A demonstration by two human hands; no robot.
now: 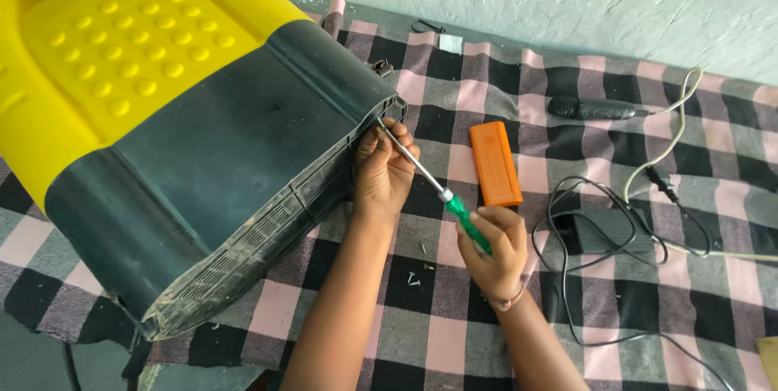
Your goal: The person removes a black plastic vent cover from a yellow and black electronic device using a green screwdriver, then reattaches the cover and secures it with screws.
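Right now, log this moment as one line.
left hand: steadies shaft at black-and-yellow plastic tank corner | right hand: grips green-handled screwdriver | nearby: orange rectangular block on checked cloth

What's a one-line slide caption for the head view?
Right hand drives a green-handled screwdriver into a yellow-and-black sprayer tank; left hand steadies the shaft.

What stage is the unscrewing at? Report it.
Done: loose screws lie on the checked cloth. In hand: right hand holds the green-handled screwdriver, tip at the black base corner, left hand steadying its shaft. Left: base not yet off.
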